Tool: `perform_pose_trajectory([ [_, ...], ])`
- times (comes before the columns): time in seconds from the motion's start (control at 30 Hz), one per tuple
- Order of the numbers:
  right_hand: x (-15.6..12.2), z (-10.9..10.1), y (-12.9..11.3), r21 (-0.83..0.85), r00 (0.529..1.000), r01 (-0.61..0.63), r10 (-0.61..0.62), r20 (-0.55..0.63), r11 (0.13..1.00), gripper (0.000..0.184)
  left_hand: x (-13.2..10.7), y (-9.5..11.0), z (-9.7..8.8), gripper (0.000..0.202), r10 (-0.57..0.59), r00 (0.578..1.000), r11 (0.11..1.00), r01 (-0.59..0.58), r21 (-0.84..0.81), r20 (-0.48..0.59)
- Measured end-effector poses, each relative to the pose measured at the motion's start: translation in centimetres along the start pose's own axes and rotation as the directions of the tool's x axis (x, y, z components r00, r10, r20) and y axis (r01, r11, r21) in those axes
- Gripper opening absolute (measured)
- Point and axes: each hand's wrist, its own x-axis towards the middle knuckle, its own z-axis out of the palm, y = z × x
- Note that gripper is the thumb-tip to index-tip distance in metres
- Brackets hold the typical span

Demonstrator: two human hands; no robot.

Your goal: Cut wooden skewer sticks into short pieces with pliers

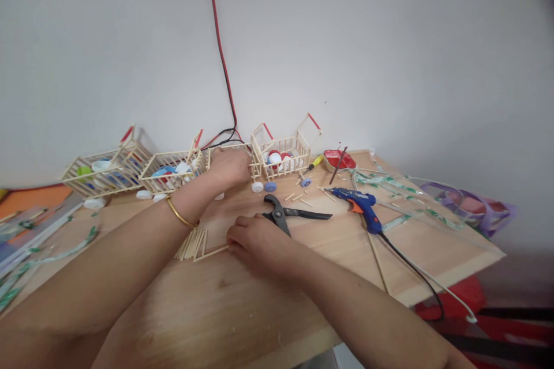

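Note:
My left hand (231,166), with a gold bangle on its wrist, reaches over a miniature cart (216,155) made of thin wooden sticks. Its fingers dip down at the cart and are mostly hidden, so their grip does not show. My right hand (259,239) rests low on the table with curled fingers closed on the end of a wooden stick (212,253). Beside that stick, a bundle of similar short sticks (189,245) lies under my left forearm. Just beyond my right hand are black-handled cutters (279,216), partly covered by it.
More stick carts (281,155) holding bottle caps line the wall. A blue glue gun (363,203) with a black cord lies right of the cutters. Cut stick pieces (303,199), a red dish (340,159) and plastic strips (402,184) lie on the wooden table (268,323).

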Motion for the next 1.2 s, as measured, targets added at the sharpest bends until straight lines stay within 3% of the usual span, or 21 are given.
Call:
perform_pose_trajectory([
  [0.33,0.0,-0.2,0.0,0.012,1.0,0.019,-0.018,-0.023,1.0,0.015,-1.0,0.0,-1.4,0.025,0.01,0.998,0.985,-0.021,-0.173,-0.064],
  [0.7,0.0,-0.2,-0.1,0.009,1.0,0.014,-0.014,-0.016,1.0,0.015,-0.5,0.0,-1.5,0.02,-0.027,0.999,0.973,0.021,-0.23,-0.022],
  [0.9,0.0,-0.3,-0.1,0.023,1.0,0.013,-0.012,-0.01,1.0,0.015,-0.8,-0.1,-1.9,0.02,-0.023,1.0,0.975,0.02,-0.219,-0.012],
  [1.2,0.0,-0.1,-0.1,0.046,0.999,0.028,-0.027,-0.022,0.999,0.014,-2.7,-1.8,-1.1,0.017,0.053,0.992,0.985,-0.07,-0.159,-0.111],
])
